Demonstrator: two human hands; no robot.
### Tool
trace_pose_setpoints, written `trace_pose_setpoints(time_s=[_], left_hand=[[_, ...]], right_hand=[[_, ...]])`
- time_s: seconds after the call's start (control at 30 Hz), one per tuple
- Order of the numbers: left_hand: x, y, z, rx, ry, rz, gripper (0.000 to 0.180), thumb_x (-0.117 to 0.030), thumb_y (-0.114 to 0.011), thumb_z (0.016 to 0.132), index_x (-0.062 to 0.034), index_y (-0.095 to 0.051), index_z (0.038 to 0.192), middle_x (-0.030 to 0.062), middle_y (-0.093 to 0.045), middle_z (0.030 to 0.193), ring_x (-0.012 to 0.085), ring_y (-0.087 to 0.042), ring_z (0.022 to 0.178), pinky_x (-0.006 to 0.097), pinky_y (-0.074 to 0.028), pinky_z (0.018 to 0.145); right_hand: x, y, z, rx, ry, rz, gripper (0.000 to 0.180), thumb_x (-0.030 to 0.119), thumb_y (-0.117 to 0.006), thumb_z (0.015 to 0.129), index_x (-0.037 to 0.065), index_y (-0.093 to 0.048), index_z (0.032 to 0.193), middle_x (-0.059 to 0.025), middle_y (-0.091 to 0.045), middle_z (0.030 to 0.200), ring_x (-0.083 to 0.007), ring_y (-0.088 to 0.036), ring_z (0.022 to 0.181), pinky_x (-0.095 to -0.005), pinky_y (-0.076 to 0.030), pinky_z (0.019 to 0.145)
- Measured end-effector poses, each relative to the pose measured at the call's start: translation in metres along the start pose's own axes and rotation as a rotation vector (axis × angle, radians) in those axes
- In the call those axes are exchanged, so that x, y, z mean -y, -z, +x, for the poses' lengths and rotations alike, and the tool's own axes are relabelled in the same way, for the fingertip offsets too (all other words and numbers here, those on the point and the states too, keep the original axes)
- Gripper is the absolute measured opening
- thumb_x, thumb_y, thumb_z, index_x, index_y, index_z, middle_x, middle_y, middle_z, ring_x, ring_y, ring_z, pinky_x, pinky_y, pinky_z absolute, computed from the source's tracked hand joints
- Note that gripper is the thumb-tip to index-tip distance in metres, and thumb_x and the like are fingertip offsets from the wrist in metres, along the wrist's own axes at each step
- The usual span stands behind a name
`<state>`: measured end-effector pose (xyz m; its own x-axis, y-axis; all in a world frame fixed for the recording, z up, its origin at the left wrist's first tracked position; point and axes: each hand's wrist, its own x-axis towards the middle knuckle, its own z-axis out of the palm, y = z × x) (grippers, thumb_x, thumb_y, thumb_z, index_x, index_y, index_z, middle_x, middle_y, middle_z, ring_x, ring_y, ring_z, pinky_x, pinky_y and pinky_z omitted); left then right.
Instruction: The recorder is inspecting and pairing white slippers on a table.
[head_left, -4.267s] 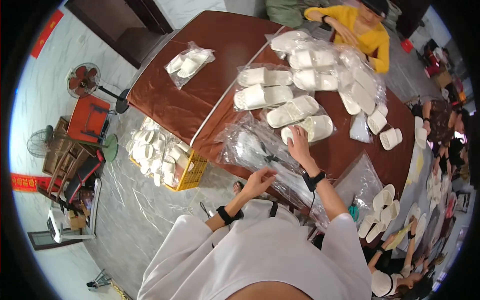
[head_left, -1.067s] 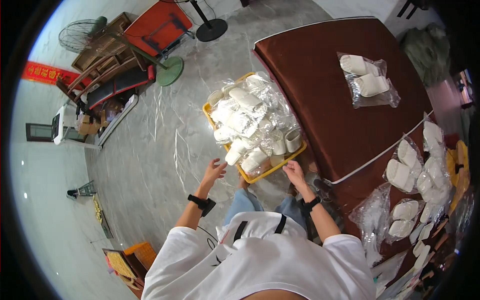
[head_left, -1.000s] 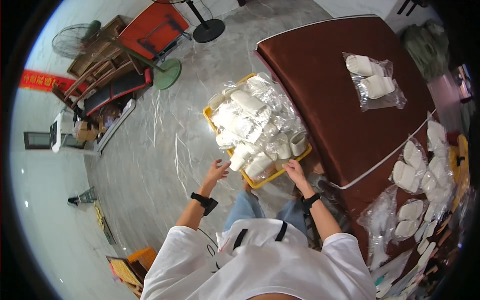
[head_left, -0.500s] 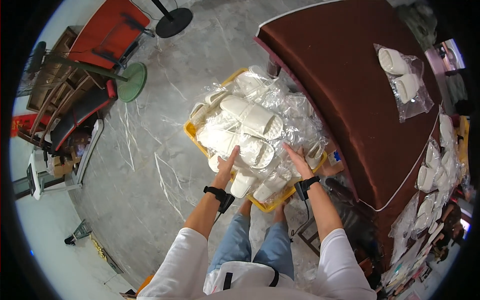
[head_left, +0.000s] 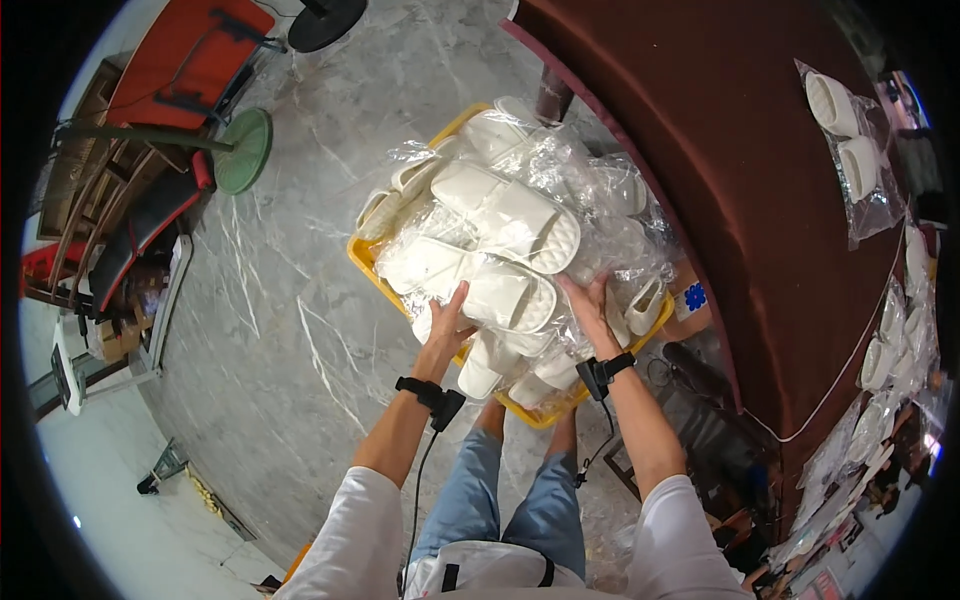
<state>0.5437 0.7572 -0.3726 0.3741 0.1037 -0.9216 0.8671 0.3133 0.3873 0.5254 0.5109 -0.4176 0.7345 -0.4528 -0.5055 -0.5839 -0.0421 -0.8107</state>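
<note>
A heap of white slippers in clear plastic bags (head_left: 500, 215) overfills a yellow basket (head_left: 362, 262) in front of me. My left hand (head_left: 445, 325) is at the heap's near left side, its index finger stretched along a bagged white slipper (head_left: 510, 300) and its thumb apart. On the near right side, my right hand (head_left: 590, 310) presses against the crinkled bags with thumb and fingers apart; some fingertips are hidden among the plastic. Both hands touch the bags, with the slipper's toe end between them. Black bands with small boxes and cables sit on both wrists.
A brown-covered table (head_left: 690, 120) curves along the right, with a bagged slipper pair (head_left: 845, 140) on it and more bagged slippers (head_left: 885, 350) beyond its edge. Left stand a green round base (head_left: 243, 150) and a red folded table (head_left: 190, 60). A cardboard box (head_left: 690, 300) is beside the basket.
My view has shifted, and the heap looks slightly larger. Relative to the slippers, my left hand has moved a little outward and my right hand a little inward against the bags.
</note>
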Motion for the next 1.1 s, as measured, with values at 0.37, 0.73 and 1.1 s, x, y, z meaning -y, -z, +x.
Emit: trace_pose_setpoints(time_s=[0.37,0.73,1.1], left_hand=[[0.009,0.058,-0.007,0.368,-0.097,-0.277,0.049,-0.039,-0.048,0.091,-0.0101,-0.045,0.131,0.0048,-0.052,0.130,0.0222,-0.050,0.117,0.042,-0.042,0.097],[-0.004,0.132,-0.166,0.574,-0.137,-0.425,0.036,-0.025,-0.048,0.092,-0.0038,-0.050,0.122,0.0109,-0.060,0.109,0.0258,-0.060,0.096,0.042,-0.052,0.081],[0.019,-0.004,-0.236,1.163,-0.168,-0.109,0.030,-0.017,-0.049,0.092,-0.0031,-0.050,0.118,0.0108,-0.058,0.110,0.0229,-0.057,0.101,0.039,-0.050,0.085]], right_hand=[[0.092,0.007,-0.053,0.221,-0.024,0.496,0.056,0.016,-0.076,0.072,-0.003,-0.049,0.117,-0.0123,-0.058,0.109,-0.0189,-0.057,0.094,-0.0292,-0.047,0.081],[0.186,0.082,-0.190,0.415,0.152,0.492,0.059,0.008,-0.073,0.076,-0.003,-0.044,0.125,-0.0078,-0.059,0.112,-0.0137,-0.057,0.099,-0.0294,-0.050,0.083],[0.320,0.324,-0.261,0.341,0.514,0.755,0.078,-0.007,-0.071,0.073,0.005,-0.030,0.138,-0.0091,-0.051,0.124,-0.0187,-0.054,0.109,-0.0344,-0.051,0.089]])
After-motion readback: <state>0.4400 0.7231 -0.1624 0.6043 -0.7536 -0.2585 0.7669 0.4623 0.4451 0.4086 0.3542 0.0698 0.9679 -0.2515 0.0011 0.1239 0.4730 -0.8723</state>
